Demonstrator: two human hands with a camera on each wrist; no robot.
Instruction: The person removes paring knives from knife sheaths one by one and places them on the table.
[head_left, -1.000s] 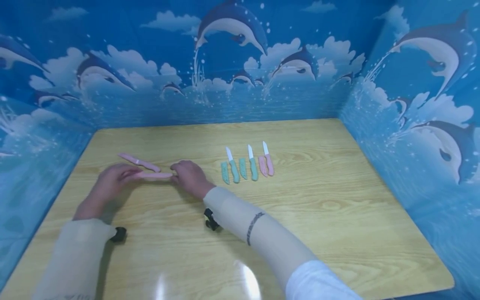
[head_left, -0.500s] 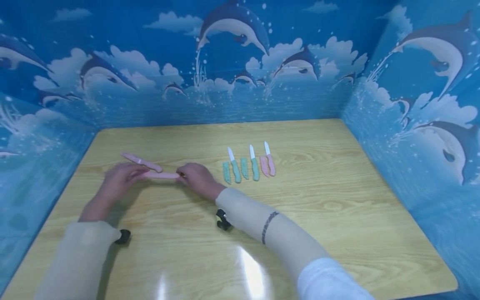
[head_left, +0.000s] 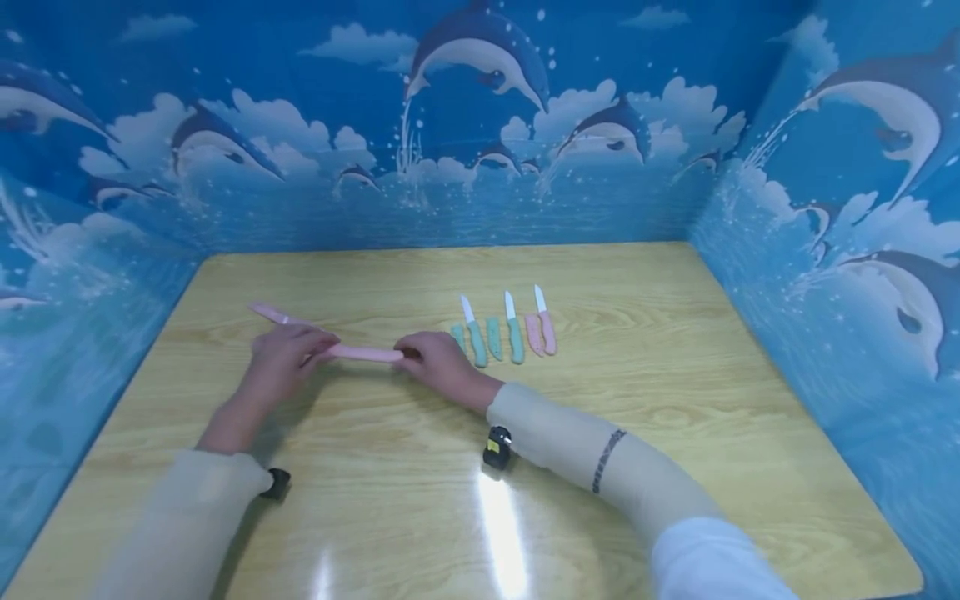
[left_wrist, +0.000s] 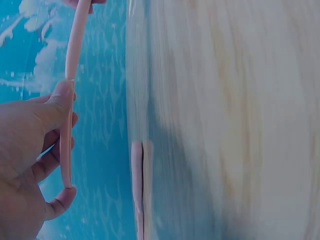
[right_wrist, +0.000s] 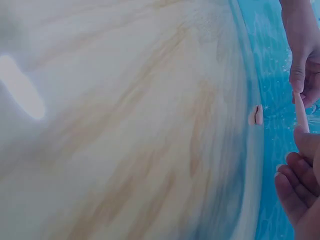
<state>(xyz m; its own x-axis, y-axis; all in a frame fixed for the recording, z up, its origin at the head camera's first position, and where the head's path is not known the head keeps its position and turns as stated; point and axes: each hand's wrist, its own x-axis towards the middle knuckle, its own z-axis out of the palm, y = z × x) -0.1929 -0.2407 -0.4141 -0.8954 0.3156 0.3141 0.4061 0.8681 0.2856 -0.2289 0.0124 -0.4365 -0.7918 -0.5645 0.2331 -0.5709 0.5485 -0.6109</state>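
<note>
Nearest: wooden table (head_left: 465, 517), front part bare w/ glare patch. Mid-table, both hands on one pink sheathed knife (head_left: 365, 353), held roughly level just above the tabletop, well left of the sorted row. Left hand (head_left: 285, 360) curls fingers + thumb round one end; left wrist view shows the thumb pressed along the pink body (left_wrist: 70, 95), other fingers wrapped under. Right hand (head_left: 438, 364) pinches the other end w/ fingertips; right wrist view shows only the tip of it (right_wrist: 301, 112) between thumb and finger. No blade visible at either end, so can't tell if the sheath has started to slide; looks closed to me. Just behind the left hand: second pink sheathed knife (head_left: 272, 314) lying flat on the table, untouched. Further right: row of 3 bare knives, each w/ its sheath beside it, i.e. teal knife (head_left: 474, 332), teal knife no. 2 (head_left: 513, 329), pink knife (head_left: 545, 322). Judgement: 3 of 5 unsheathed and laid out, 4th in hand, 5th left. Backdrop: blue dolphin-print walls (head_left: 480, 125).
</note>
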